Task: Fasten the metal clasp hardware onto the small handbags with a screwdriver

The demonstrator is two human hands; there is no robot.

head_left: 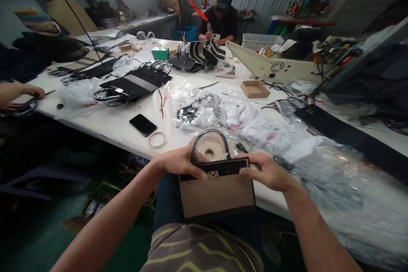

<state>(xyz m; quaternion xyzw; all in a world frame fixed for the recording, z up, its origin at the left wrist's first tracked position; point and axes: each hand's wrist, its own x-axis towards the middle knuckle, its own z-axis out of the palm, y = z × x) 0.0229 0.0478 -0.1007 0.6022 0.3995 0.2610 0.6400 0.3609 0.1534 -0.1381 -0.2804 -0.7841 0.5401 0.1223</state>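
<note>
A small handbag, tan with a black top band and black edges, rests over my lap at the table's edge. A metal plate with a cut-out pattern sits on its band, and a dark looped handle rises from the top. My left hand grips the upper left corner, thumb on the band beside the plate. At the upper right corner, my right hand pinches the band with its thumb in front. Both hands' other fingers are partly hidden behind the bag. Behind the handle stands a roll of cream tape.
Clear plastic bags lie ahead on the white table. A phone and a tape ring lie to the left. Black handbags are farther back. A co-worker sits opposite; another person's hand shows at left.
</note>
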